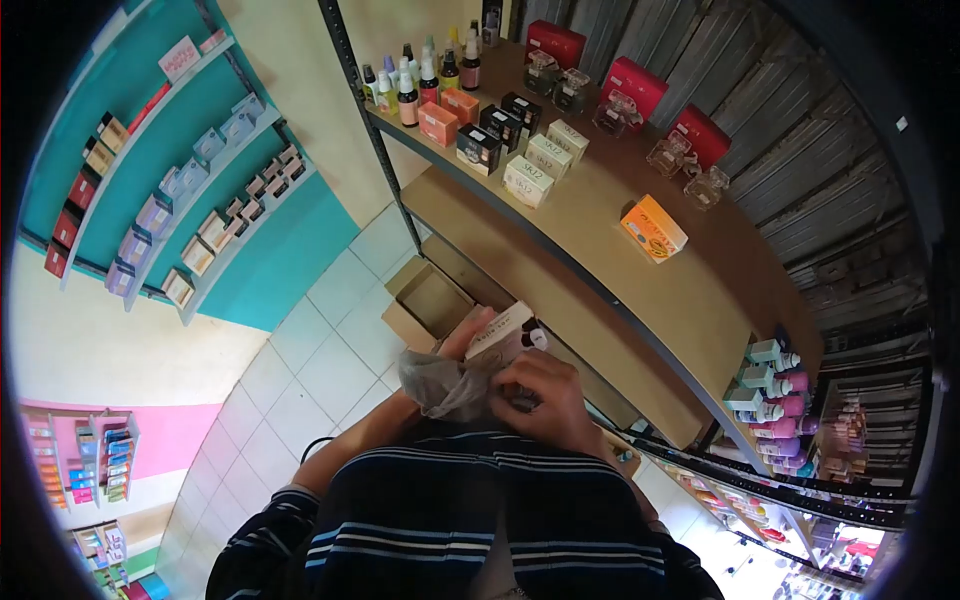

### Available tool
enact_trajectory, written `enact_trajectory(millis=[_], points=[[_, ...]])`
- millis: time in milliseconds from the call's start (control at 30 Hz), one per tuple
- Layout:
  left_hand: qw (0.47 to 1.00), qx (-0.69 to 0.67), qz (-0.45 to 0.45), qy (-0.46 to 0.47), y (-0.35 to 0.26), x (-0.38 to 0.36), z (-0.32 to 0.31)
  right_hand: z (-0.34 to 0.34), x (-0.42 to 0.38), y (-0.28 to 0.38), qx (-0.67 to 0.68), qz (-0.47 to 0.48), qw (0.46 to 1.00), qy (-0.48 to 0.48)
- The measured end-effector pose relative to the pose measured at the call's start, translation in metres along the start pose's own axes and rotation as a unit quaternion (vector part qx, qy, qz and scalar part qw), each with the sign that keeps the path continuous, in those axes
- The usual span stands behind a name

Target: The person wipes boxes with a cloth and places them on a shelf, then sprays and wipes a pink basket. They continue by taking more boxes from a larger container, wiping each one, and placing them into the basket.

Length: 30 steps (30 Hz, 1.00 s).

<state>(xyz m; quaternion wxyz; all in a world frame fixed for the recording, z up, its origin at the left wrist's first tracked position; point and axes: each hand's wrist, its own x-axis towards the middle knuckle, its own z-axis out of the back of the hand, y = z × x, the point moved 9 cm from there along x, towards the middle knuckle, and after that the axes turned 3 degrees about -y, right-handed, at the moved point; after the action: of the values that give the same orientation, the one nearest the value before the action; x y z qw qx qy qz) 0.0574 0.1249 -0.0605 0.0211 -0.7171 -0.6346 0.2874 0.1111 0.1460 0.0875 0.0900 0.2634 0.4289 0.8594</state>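
Observation:
In front of my chest, my left hand [466, 338] is wrapped round a small white and pink carton [500, 338] with dark print and a dark picture on its end. A crumpled, see-through grey plastic bag [436, 386] hangs over the left wrist and reaches across beneath the carton. My right hand [550, 394] is closed, its fingers curled together at the bag's right side, just below the carton. What lies under those fingertips is partly hidden.
An orange soap box [654, 229], cream boxes [528, 181], black boxes [478, 149] and spray bottles [408, 102] stand on the wooden shelf [590, 250] ahead. Below it, an open cardboard box [432, 300] rests on the tiled floor [300, 370]. Stocked wall shelves [190, 190] are at left.

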Motion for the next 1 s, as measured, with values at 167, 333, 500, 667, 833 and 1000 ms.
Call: enact_trajectory(millis=[167, 333, 500, 667, 833, 1000], points=[[0.998, 0.019, 0.051, 0.007, -0.003, -0.017, -0.034, 0.098, 0.001, -0.063, -0.005, -0.196, 0.958, -0.209], [0.996, 0.013, 0.007, 0.086, -0.01, -0.016, -0.055, 0.193, 0.015, -0.121, -0.381, -0.132, 0.853, -0.33], [0.998, -0.001, 0.033, 0.057, -0.007, -0.021, -0.041, 0.183, 0.031, -0.193, -0.242, -0.109, 0.929, -0.257], [0.999, -0.015, 0.034, 0.04, -0.003, -0.023, -0.035, 0.118, 0.054, -0.171, -0.121, -0.108, 0.967, -0.198], [0.997, -0.021, 0.041, 0.064, 0.0, -0.024, -0.033, 0.103, 0.068, -0.166, -0.105, -0.098, 0.974, -0.178], [0.998, -0.023, 0.013, 0.063, -0.002, -0.026, -0.029, 0.102, 0.067, -0.167, -0.09, -0.102, 0.975, -0.176]])
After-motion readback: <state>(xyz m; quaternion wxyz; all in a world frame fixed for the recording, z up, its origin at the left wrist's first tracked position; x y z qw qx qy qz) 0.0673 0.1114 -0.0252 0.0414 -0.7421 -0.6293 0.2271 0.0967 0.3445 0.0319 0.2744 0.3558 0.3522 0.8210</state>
